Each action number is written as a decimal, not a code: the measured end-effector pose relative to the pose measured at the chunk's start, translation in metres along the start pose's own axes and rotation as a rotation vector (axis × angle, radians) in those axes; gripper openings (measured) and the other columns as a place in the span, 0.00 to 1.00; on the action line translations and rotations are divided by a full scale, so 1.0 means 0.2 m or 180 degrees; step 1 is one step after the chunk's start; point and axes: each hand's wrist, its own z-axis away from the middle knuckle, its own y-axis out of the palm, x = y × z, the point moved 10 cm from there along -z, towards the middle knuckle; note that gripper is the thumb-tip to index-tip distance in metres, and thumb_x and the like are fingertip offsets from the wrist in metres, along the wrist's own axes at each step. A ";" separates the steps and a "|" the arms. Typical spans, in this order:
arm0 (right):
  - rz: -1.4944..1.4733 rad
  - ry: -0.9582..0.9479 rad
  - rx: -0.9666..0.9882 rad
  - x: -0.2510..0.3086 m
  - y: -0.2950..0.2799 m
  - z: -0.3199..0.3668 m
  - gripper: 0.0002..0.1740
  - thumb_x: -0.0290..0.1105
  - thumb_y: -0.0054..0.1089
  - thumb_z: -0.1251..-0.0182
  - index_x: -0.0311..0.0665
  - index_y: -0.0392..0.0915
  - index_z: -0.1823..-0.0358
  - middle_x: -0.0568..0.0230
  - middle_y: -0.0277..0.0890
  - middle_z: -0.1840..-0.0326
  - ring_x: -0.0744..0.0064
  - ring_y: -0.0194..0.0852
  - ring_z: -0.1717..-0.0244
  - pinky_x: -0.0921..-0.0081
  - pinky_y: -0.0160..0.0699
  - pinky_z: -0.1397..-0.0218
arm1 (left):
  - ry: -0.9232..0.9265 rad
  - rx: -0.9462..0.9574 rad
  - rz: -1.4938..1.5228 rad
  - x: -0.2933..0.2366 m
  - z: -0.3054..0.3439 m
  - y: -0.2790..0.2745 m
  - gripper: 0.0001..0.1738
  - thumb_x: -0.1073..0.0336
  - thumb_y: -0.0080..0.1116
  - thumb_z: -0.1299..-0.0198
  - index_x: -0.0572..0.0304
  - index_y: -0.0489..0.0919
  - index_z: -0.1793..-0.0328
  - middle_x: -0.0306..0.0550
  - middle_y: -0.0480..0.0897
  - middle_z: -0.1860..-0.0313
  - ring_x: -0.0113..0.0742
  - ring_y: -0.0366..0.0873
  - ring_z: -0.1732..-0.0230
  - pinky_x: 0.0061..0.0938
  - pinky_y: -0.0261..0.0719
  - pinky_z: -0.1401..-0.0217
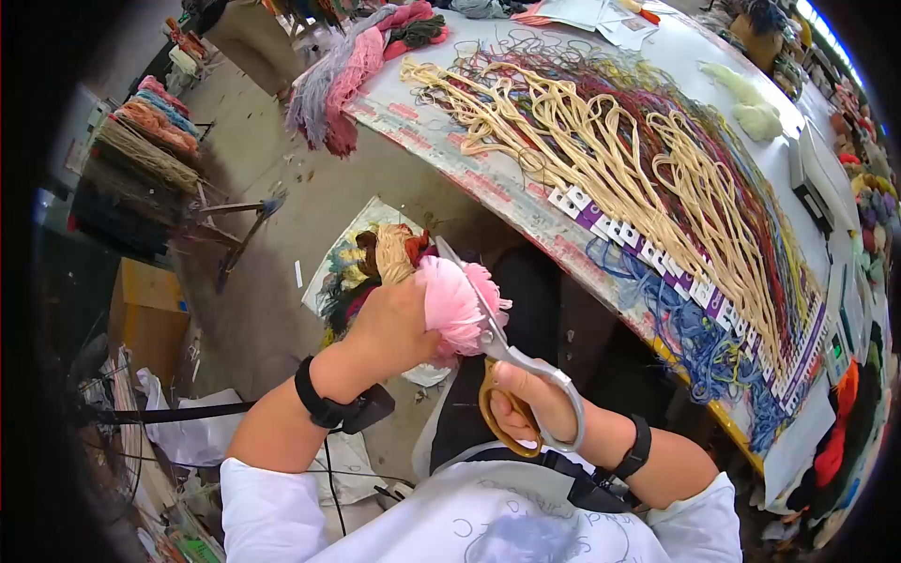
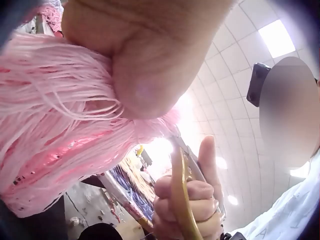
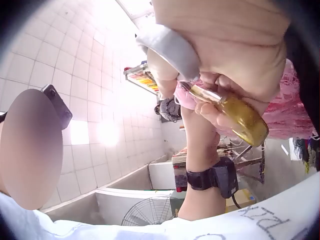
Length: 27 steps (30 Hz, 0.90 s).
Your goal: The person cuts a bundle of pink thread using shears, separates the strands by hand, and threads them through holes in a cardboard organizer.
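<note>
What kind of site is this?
Likely a yarn or thread workshop: cream and coloured strands lie fanned on a long table, dyed hanks hang on a rack at the left, and scissors are in use.

Head view being lit evenly, frame edges being bowed and blackened; bright strip (image 1: 831,42) being blown out upper right. Wrist views being flooded from above, tiled ceiling (image 2: 225,70) being bleached around light panel (image 2: 277,37), close left hand (image 2: 145,55) being softly blurred.

Head view downward, wrist views close, upward
</note>
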 end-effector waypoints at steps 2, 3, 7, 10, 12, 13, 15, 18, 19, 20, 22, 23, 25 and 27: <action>0.0404 -0.0217 -0.0126 0.06 -0.01 0.02 0.26 0.50 0.45 0.28 0.36 0.65 0.78 0.67 0.61 0.89 0.78 0.59 0.90 0.81 0.59 0.88 | 0.0033 0.0151 -0.0374 0.01 0.01 0.02 0.26 0.72 0.61 0.57 0.56 0.73 0.46 0.54 0.81 0.59 0.57 0.78 0.57 0.40 0.77 0.54; 0.0407 -0.0226 -0.0121 0.06 -0.01 0.02 0.26 0.50 0.45 0.28 0.36 0.65 0.78 0.67 0.61 0.89 0.78 0.59 0.90 0.81 0.59 0.88 | -0.0006 -0.0098 -0.0013 0.01 0.01 -0.02 0.27 0.72 0.61 0.56 0.56 0.73 0.45 0.55 0.80 0.58 0.57 0.78 0.56 0.40 0.77 0.54; 0.1300 -0.1492 -0.0647 0.26 -0.09 0.10 0.28 0.58 0.51 0.35 0.35 0.67 0.62 0.70 0.64 0.79 0.81 0.61 0.78 0.82 0.63 0.74 | 0.0029 -0.1224 0.0156 0.01 0.03 -0.34 0.16 0.74 0.56 0.52 0.58 0.79 0.54 0.55 0.82 0.61 0.50 0.81 0.59 0.33 0.77 0.55; 0.1025 -0.1388 -0.0369 0.24 -0.15 0.09 0.31 0.60 0.48 0.34 0.33 0.67 0.58 0.69 0.63 0.75 0.80 0.61 0.74 0.82 0.63 0.70 | -0.0440 -0.0882 -0.1226 0.07 0.01 -0.55 0.13 0.76 0.51 0.52 0.62 0.80 0.60 0.52 0.84 0.66 0.44 0.82 0.67 0.33 0.78 0.61; 0.1081 -0.1179 -0.0123 0.18 -0.10 0.08 0.31 0.60 0.48 0.34 0.33 0.67 0.56 0.70 0.63 0.75 0.80 0.60 0.74 0.81 0.63 0.69 | -0.0492 -0.0844 -0.0964 0.10 0.01 -0.62 0.11 0.76 0.50 0.52 0.64 0.80 0.63 0.49 0.83 0.71 0.40 0.80 0.71 0.32 0.77 0.65; 0.1170 -0.0971 0.0106 0.14 -0.06 0.06 0.32 0.60 0.48 0.34 0.33 0.66 0.55 0.70 0.62 0.75 0.79 0.59 0.73 0.81 0.62 0.68 | -0.0530 -0.0827 -0.0675 0.10 0.00 -0.64 0.09 0.76 0.48 0.51 0.67 0.79 0.66 0.46 0.82 0.75 0.37 0.79 0.76 0.31 0.76 0.69; 0.1115 -0.0865 0.0452 0.05 0.01 0.03 0.32 0.61 0.47 0.33 0.33 0.65 0.54 0.70 0.59 0.74 0.79 0.55 0.72 0.80 0.61 0.66 | -0.0892 -0.0714 0.0541 0.14 0.01 -0.58 0.08 0.77 0.49 0.52 0.66 0.78 0.67 0.41 0.79 0.78 0.28 0.74 0.78 0.24 0.71 0.75; 0.0847 -0.0442 0.0710 -0.04 0.08 -0.04 0.32 0.64 0.45 0.35 0.37 0.66 0.64 0.69 0.58 0.76 0.77 0.55 0.72 0.80 0.60 0.67 | -0.0831 -0.0610 0.1733 0.11 -0.01 -0.50 0.08 0.77 0.49 0.52 0.64 0.78 0.66 0.38 0.75 0.79 0.24 0.72 0.78 0.20 0.66 0.77; 0.0803 -0.0475 0.0695 -0.03 0.09 -0.06 0.32 0.64 0.45 0.35 0.37 0.66 0.64 0.69 0.58 0.76 0.77 0.55 0.72 0.80 0.60 0.67 | -0.0790 -0.0601 0.1906 0.10 0.00 -0.48 0.10 0.77 0.50 0.53 0.64 0.77 0.64 0.39 0.76 0.78 0.24 0.73 0.78 0.20 0.67 0.77; 0.0865 -0.0353 0.0675 -0.04 0.10 -0.09 0.32 0.65 0.44 0.35 0.38 0.65 0.66 0.69 0.59 0.76 0.77 0.56 0.72 0.79 0.60 0.67 | -0.0754 -0.0590 0.2086 0.09 0.00 -0.45 0.12 0.78 0.50 0.53 0.64 0.77 0.61 0.39 0.77 0.76 0.25 0.73 0.78 0.20 0.67 0.77; 0.1227 -0.0238 0.0619 -0.04 0.10 -0.14 0.35 0.69 0.39 0.36 0.39 0.66 0.68 0.68 0.61 0.77 0.76 0.59 0.73 0.78 0.60 0.69 | -0.0617 -0.0640 0.2175 0.02 0.02 -0.42 0.10 0.80 0.49 0.53 0.63 0.77 0.64 0.39 0.77 0.76 0.24 0.73 0.77 0.19 0.68 0.76; 0.1209 -0.0256 0.0603 -0.01 0.12 -0.15 0.35 0.69 0.39 0.36 0.39 0.66 0.68 0.68 0.61 0.77 0.76 0.59 0.73 0.78 0.60 0.69 | -0.0487 -0.0754 0.2272 -0.01 0.04 -0.42 0.10 0.82 0.49 0.53 0.63 0.77 0.67 0.39 0.77 0.76 0.23 0.73 0.76 0.19 0.69 0.75; 0.1216 -0.0482 0.0418 0.08 0.16 -0.14 0.37 0.71 0.38 0.37 0.39 0.67 0.71 0.68 0.61 0.77 0.76 0.59 0.74 0.78 0.60 0.71 | -0.0497 -0.0719 0.2208 0.01 0.07 -0.40 0.09 0.82 0.49 0.52 0.63 0.77 0.67 0.39 0.78 0.74 0.23 0.74 0.75 0.18 0.68 0.75; 0.1209 -0.0452 0.0536 0.09 0.16 -0.13 0.38 0.72 0.38 0.38 0.39 0.68 0.70 0.69 0.60 0.77 0.77 0.57 0.74 0.78 0.59 0.71 | -0.0480 -0.0864 0.2276 0.04 0.09 -0.42 0.09 0.81 0.49 0.51 0.63 0.77 0.66 0.39 0.78 0.74 0.23 0.73 0.75 0.17 0.68 0.75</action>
